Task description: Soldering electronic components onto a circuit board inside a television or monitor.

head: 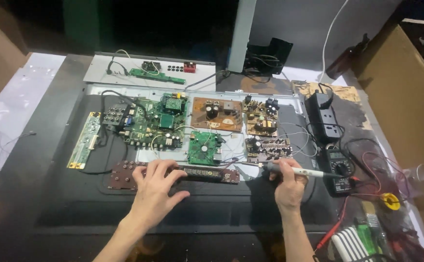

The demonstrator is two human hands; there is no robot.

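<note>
Head view: soldering iron lies sideways in right hand; tip points left.

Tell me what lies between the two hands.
In the head view, the right end of the long dark strip board lies between the left hand and the right hand; beyond it is bare dark panel.
</note>
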